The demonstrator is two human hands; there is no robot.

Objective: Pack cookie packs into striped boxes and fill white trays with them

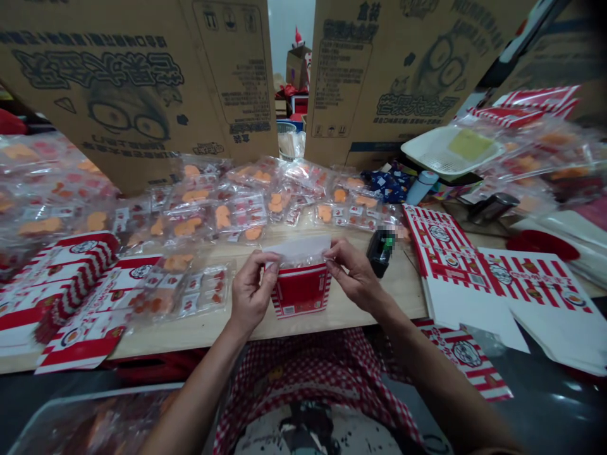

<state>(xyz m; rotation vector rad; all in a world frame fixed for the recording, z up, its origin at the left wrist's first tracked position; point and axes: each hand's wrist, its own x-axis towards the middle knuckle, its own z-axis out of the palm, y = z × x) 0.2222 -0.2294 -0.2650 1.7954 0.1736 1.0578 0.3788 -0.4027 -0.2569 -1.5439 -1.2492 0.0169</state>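
A small red-and-white striped carton box (300,289) stands on the wooden table (208,325) right in front of me, with a clear plastic packet sticking out of its open top. My left hand (250,292) pinches the left end of the box's white top flap (304,246). My right hand (353,270) pinches the flap's right end. Both hands have their fingers closed on that flap.
Piles of clear snack packets (222,208) cover the table's back and left. Flat striped cartons lie stacked at left (71,297) and right (493,272). Two big cardboard boxes (142,82) stand behind. A black device (380,251) sits beside my right hand; a white tray (446,151) lies far right.
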